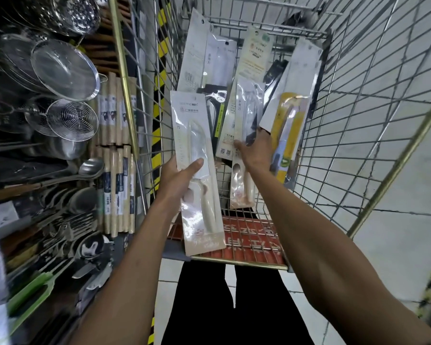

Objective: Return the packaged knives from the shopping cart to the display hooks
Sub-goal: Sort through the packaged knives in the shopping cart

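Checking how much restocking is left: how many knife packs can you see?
9: a white pack in the left hand; eight overlapping in the cart, including a clear pack at the right hand and a yellow pack rightmost. More may be hidden beneath.

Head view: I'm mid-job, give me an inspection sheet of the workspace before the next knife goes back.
Surface: wire shopping cart, red sign on its near flap.
Job's things: white-handled knife package held over the cart's near end; several packaged knives inside, including a yellow package; display hooks not made out.
Clutter: nothing seen.
Grippers: left hand grips the white-handled knife package; right hand touches a clear package in the cart, grip unclear.
Cables: nothing seen.
Surroundings: strainers and ladles displayed at left; tiled floor.
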